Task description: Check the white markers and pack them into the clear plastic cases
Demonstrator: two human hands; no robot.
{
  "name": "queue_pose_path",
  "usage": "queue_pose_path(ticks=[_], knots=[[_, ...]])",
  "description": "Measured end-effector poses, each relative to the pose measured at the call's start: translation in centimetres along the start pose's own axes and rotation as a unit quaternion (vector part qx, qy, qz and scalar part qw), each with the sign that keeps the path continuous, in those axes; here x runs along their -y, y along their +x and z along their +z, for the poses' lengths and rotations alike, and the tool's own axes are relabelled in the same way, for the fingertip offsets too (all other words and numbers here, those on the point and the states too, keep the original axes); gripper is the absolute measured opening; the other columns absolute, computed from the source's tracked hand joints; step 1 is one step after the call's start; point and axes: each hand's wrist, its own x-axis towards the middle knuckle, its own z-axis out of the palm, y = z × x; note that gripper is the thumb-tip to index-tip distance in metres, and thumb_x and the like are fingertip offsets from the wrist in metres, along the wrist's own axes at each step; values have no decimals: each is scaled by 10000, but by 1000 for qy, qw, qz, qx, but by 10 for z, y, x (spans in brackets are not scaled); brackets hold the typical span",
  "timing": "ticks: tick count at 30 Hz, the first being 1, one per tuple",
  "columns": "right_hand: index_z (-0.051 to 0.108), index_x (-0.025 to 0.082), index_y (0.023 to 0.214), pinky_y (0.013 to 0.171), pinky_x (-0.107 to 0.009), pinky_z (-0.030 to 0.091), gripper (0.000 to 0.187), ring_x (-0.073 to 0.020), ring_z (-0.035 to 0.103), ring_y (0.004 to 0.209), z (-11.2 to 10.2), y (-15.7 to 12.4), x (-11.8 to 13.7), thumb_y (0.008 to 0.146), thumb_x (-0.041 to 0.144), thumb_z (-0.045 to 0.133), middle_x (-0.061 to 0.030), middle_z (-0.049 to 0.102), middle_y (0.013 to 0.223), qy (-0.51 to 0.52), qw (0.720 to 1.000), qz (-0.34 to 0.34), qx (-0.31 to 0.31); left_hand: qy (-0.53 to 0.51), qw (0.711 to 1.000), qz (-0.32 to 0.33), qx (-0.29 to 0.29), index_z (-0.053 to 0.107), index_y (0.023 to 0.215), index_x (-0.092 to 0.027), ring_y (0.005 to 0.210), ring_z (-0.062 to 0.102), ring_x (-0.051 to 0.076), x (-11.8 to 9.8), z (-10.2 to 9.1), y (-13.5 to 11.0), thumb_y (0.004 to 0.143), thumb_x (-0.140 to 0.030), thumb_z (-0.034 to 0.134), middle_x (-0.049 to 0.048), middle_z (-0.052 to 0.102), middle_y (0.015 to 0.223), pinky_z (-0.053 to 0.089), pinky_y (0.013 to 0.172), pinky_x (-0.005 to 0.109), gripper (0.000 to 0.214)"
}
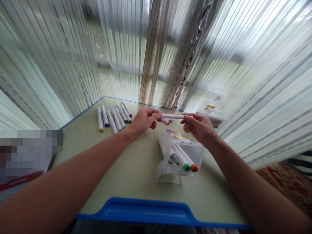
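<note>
A white marker [172, 116] is held level above the table, one end in each hand. My left hand [145, 121] pinches its left end, where a bit of yellow shows. Its right end is between the fingers of my right hand [198, 126]. Below them a clear plastic marker case [165, 144] lies on its side, its opening toward me. Inside are several markers, among them a green-tipped marker [186, 167] and an orange-tipped marker [194, 167]. Behind my hands, a few markers [166, 121] with pink and teal ends lie partly hidden.
Several white markers [112, 121] lie side by side at the table's back left. Another clear plastic container [212, 116] stands at the back right. The table [122, 169] has a blue rim with a blue pen tray [148, 209] in front. String curtains [117, 58] hang behind.
</note>
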Motion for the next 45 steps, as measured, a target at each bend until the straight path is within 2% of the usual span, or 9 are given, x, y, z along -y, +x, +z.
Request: queue_pose_path(ticks=[8,16,23,27,31,34,37,40,45], knots=[[722,150,794,400,-194,432,250,-86,543,411,0,1,-3,638,286,862,6,627,515,-22,1000,-14,8,65,996,46,33,670,860,-108,476,496,54,4,-2,1,776,-321,728,17,625,680,408,432,185,237],[745,154,844,405,-185,444,225,-86,575,448,-2,3,-1,687,296,822,-34,704,640,14,1000,8,-1,35,999,6,11,652,868,-121,484,513,53,0,-2,1,833,-271,657,48,673,765,418,450,181,154],[731,122,945,426,-178,461,188,-93,600,464,0,0,7,827,229,632,-69,739,712,67,996,48,-20,-60,997,-52,-13,688,959,-120,476,535,68,-3,-2,2,889,-226,554,94,728,850,419,456,191,185],[715,120,967,426,-189,463,239,-100,599,464,-1,1,10,893,210,506,-71,744,726,89,993,68,-28,-107,993,-58,-8,691,991,-128,478,547,84,-2,-3,3,901,-249,538,99,739,842,426,457,203,215],[710,120,968,421,-197,462,261,-106,599,465,-1,2,10,908,209,472,-73,743,734,92,993,73,-28,-104,993,-56,-10,692,974,-128,476,546,82,-1,-3,3,897,-261,552,90,740,820,424,460,202,208],[713,129,965,426,-191,464,221,-98,598,464,0,2,9,893,226,527,-68,741,735,80,995,60,-26,-72,996,-45,-12,687,954,-128,475,530,62,-2,-2,1,873,-264,601,70,731,807,421,472,191,180],[718,145,947,439,-183,469,178,-88,600,471,0,0,7,831,270,664,-60,739,733,57,998,36,-15,-40,999,-26,-4,680,925,-125,478,516,44,-1,-2,0,821,-275,680,47,714,791,421,483,184,182],[725,155,894,435,-175,460,219,-81,594,467,0,0,4,741,302,782,-46,729,700,33,999,23,-4,-14,1000,-4,3,679,924,-120,475,504,41,1,-2,1,788,-291,720,30,689,751,412,470,186,223],[730,154,851,408,-176,443,290,-87,590,442,0,0,0,637,298,864,-37,715,640,-8,1000,6,3,37,998,41,27,706,894,-114,472,488,52,3,-3,1,750,-338,756,-3,618,645,393,438,191,271]])
